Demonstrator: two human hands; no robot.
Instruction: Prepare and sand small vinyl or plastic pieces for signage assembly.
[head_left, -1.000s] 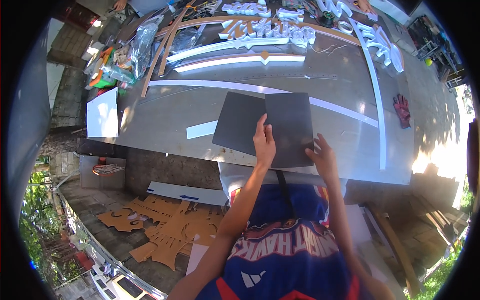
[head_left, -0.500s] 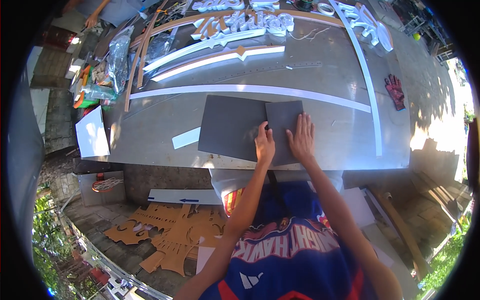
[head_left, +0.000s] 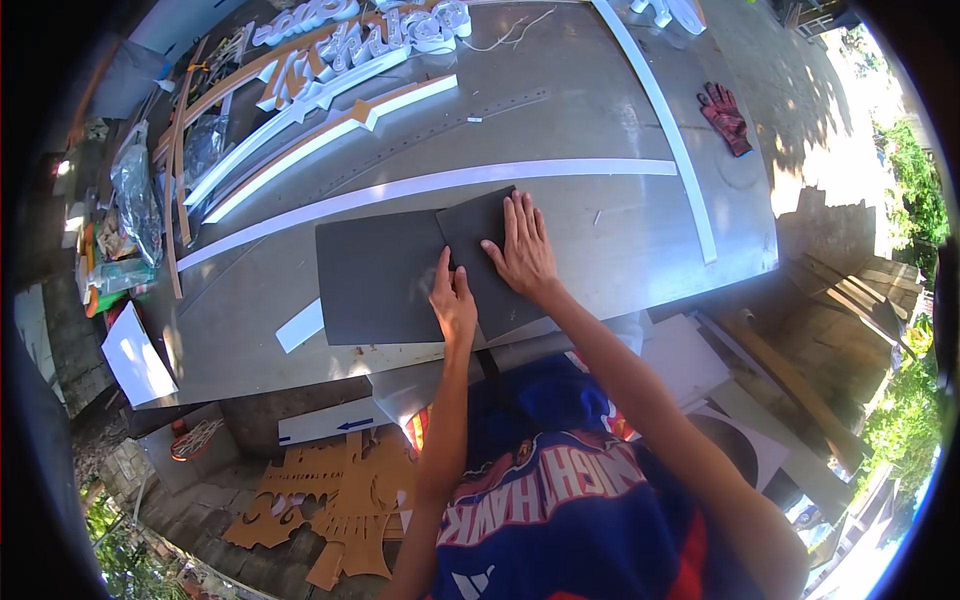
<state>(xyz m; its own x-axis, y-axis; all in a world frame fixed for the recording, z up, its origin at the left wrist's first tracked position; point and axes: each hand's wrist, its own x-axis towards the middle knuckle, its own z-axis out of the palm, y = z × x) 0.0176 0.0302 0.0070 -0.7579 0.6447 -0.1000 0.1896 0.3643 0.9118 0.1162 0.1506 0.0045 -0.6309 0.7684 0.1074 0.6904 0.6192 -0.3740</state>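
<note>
Two dark grey panels lie on the metal-topped table in front of me, a wide sheet (head_left: 380,275) and a narrower piece (head_left: 477,222) along its right side. I cannot tell whether they are joined. My right hand (head_left: 525,255) rests flat on the narrower piece, fingers stretched toward its far corner. At the seam between the panels, my left hand (head_left: 455,300) has its thumb and index finger bent in around a small dark spot. What that spot is, I cannot make out. A white strip offcut (head_left: 300,326) lies beside the wide sheet's left edge.
Long white strips (head_left: 420,180) cross the table (head_left: 590,260) beyond the panels and along its right. White and brown cut-out letters (head_left: 385,45) stand farther back. A red glove (head_left: 727,120) lies far right, a white panel (head_left: 140,352) at left. Brown cut board (head_left: 345,490) lies below the table.
My view has turned, so table, panels and hands now appear farther left and tilted. Both hands keep about the same places on the panels.
</note>
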